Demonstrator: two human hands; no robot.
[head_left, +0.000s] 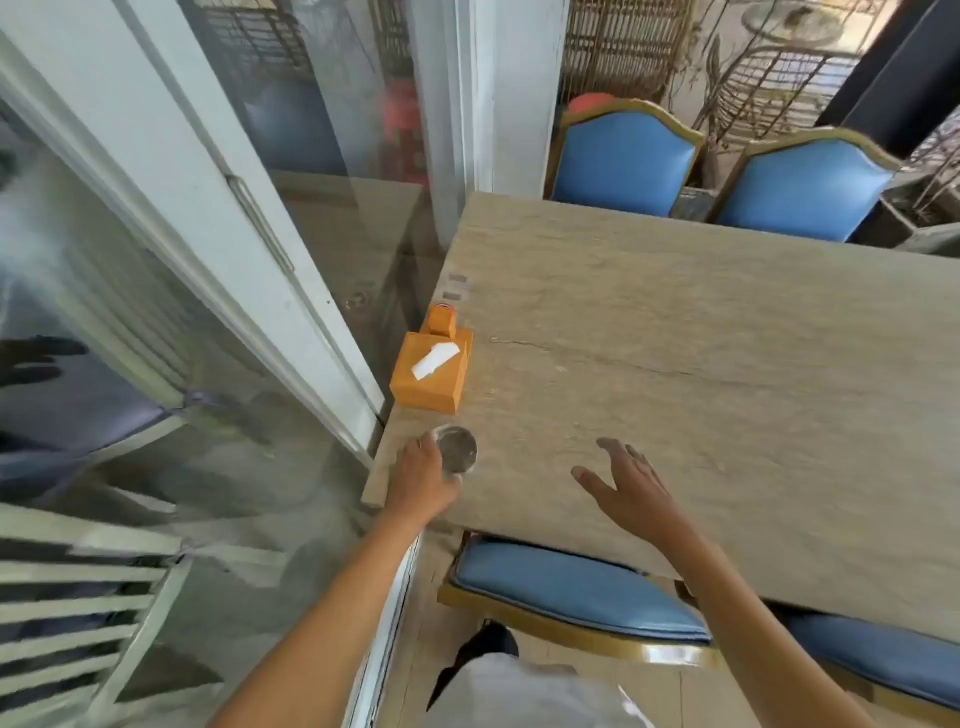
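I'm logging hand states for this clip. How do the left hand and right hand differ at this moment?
The left hand grips a clear glass by the left edge of the table; the right hand holds nothing. The left hand's fingers curl round the glass, while the right hand's fingers are spread and relaxed. Both reach out over the table on bare forearms.

left arm: bare, stretched from bottom left-centre up toward mid-frame | left hand (423, 475): back up, fingers and thumb curled round a glass (458, 448) | right arm: bare, rising from the lower right corner | right hand (631, 486): lower centre, right of the other, palm down, fingers straight and spread, thumb out leftward
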